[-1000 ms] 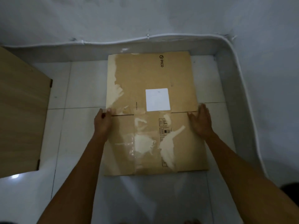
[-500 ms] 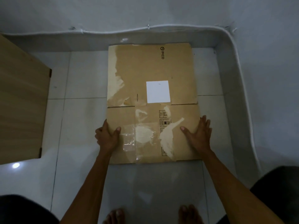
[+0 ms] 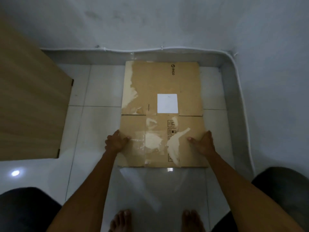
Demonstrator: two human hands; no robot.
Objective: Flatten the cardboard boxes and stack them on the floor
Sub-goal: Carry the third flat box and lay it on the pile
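Cardboard box point(image 3: 158, 77) lies flat; I judge it light, stiff. Left hand point(image 3: 116, 142) and right hand point(image 3: 203, 142) grip its side edges.

A light-brown wood-grain board point(image 3: 31, 104) fills the left side, with 2 small dark fittings on its right edge. A thin white cable point(image 3: 161, 47) runs along the top of the grey skirting point(image 3: 100, 56) and curves down at the right corner, below a smudged pale-grey wall point(image 3: 167, 19).

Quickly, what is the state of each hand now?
Left hand: grips the left edge of the flattened cardboard box.
Right hand: thumb on the right edge; whether it grips cannot be told.
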